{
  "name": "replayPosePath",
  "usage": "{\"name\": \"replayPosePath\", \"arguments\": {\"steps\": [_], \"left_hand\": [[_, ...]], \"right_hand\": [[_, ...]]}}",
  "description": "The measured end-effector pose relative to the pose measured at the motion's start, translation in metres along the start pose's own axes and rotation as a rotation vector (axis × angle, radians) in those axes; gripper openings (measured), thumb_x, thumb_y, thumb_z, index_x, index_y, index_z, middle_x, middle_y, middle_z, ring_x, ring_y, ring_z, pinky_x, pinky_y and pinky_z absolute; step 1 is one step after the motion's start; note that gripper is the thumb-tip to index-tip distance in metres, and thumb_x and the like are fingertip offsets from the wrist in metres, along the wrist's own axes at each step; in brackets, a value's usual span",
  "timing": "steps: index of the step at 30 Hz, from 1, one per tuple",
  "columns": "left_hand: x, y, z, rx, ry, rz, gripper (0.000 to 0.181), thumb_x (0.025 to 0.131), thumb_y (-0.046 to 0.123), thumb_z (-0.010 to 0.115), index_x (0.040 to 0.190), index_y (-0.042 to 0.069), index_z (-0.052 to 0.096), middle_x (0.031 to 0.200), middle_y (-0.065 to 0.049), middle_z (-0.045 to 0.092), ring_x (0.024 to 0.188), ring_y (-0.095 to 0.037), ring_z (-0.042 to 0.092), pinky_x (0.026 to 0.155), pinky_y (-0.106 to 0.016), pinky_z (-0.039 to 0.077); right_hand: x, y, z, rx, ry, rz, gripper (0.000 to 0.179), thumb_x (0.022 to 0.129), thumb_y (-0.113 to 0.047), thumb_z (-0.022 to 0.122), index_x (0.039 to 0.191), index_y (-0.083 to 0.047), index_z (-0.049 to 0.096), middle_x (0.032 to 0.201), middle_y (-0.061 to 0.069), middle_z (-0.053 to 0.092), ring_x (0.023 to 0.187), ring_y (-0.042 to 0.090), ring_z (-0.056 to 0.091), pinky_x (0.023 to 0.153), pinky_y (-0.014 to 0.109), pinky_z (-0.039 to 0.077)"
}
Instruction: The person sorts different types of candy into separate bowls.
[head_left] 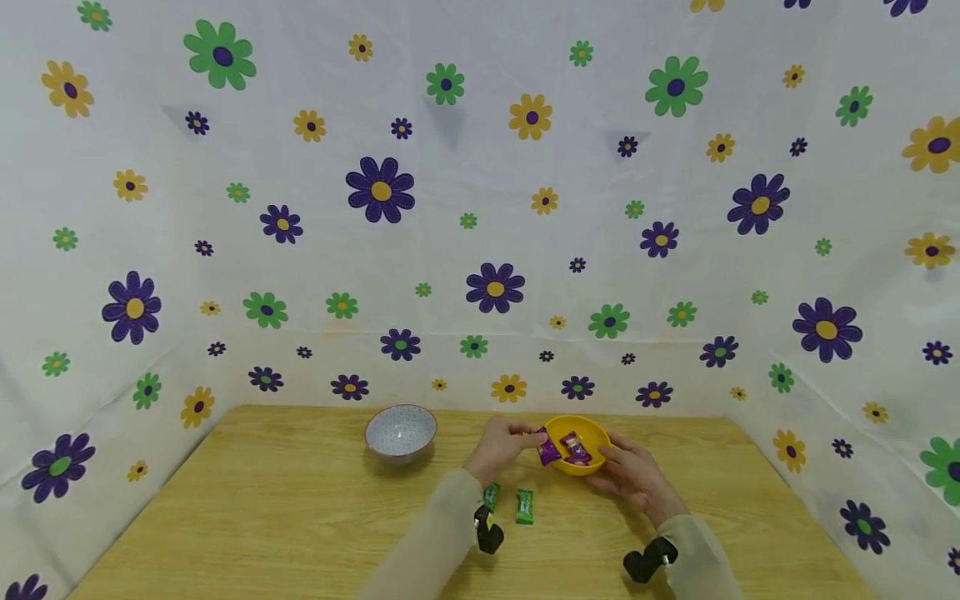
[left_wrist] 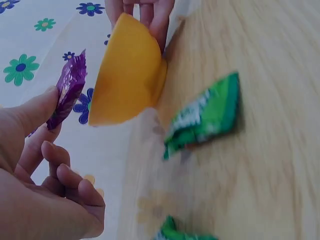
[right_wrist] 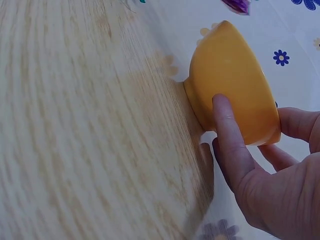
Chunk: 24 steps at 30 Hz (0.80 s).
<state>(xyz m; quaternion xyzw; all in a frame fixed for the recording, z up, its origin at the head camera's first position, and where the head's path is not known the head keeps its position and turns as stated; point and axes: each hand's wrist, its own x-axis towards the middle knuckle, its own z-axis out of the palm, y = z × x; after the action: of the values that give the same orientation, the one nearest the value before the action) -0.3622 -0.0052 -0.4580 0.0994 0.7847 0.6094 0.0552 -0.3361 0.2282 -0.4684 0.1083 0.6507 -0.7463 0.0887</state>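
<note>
In the head view my left hand [head_left: 504, 442] is at the left rim of a yellow bowl [head_left: 557, 468]. Its thumb and index finger pinch a purple-wrapped candy [left_wrist: 69, 90], raised beside the rim in the left wrist view; the other fingers are curled beneath. Another purple-wrapped candy [head_left: 576, 448] lies inside the bowl. From the right, my right hand [head_left: 637, 479] holds the bowl, with digits against its side and at its rim in the right wrist view. The bowl stands upright on the table.
Two green-wrapped candies lie nearer me: one green candy [head_left: 525, 506] in full view, the other green candy [head_left: 491, 497] partly behind my left wrist. A patterned bowl [head_left: 401, 450] stands at the back left of the wooden table [head_left: 300, 500]. A flowered sheet [head_left: 450, 242] hangs behind.
</note>
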Motion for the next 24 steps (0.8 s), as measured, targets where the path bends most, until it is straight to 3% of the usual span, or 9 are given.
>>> {"name": "replayPosePath", "arguments": {"steps": [3, 11, 15, 24], "left_hand": [[0.003, 0.006, 0.009, -0.023, 0.042, 0.004, 0.020, 0.087, 0.026, 0.075, 0.089, 0.006, 0.075, 0.091, -0.002, 0.066, 0.087, -0.019, 0.050, 0.077, -0.033, 0.039], [0.008, 0.011, 0.028, -0.010, 0.178, -0.094, 0.017, 0.086, 0.026, 0.076, 0.089, 0.009, 0.073, 0.095, -0.003, 0.062, 0.089, -0.019, 0.050, 0.074, -0.031, 0.040], [0.006, 0.010, 0.032, 0.045, 0.178, -0.108, 0.017, 0.089, 0.027, 0.073, 0.095, 0.011, 0.073, 0.093, -0.003, 0.061, 0.084, -0.018, 0.052, 0.068, -0.026, 0.042], [0.000, 0.011, 0.024, 0.053, 0.163, -0.070, 0.011, 0.092, 0.022, 0.069, 0.097, 0.013, 0.073, 0.084, -0.003, 0.059, 0.071, -0.015, 0.050, 0.058, -0.023, 0.041]], "right_hand": [[0.001, 0.000, 0.000, -0.003, -0.007, -0.003, 0.058, 0.104, -0.016, 0.049, 0.155, -0.004, 0.024, 0.151, 0.031, 0.033, 0.127, 0.041, 0.052, 0.089, 0.044, 0.056], [0.001, 0.000, 0.000, 0.025, -0.023, 0.009, 0.058, 0.103, -0.016, 0.049, 0.155, -0.004, 0.024, 0.152, 0.031, 0.032, 0.132, 0.044, 0.046, 0.091, 0.044, 0.055], [0.001, 0.001, 0.000, 0.026, -0.021, 0.018, 0.060, 0.103, -0.015, 0.051, 0.155, -0.004, 0.023, 0.152, 0.031, 0.031, 0.132, 0.043, 0.046, 0.090, 0.043, 0.056], [0.002, 0.001, -0.002, 0.023, -0.011, 0.011, 0.060, 0.103, -0.014, 0.050, 0.155, -0.005, 0.023, 0.154, 0.030, 0.029, 0.135, 0.046, 0.041, 0.091, 0.043, 0.055]]}}
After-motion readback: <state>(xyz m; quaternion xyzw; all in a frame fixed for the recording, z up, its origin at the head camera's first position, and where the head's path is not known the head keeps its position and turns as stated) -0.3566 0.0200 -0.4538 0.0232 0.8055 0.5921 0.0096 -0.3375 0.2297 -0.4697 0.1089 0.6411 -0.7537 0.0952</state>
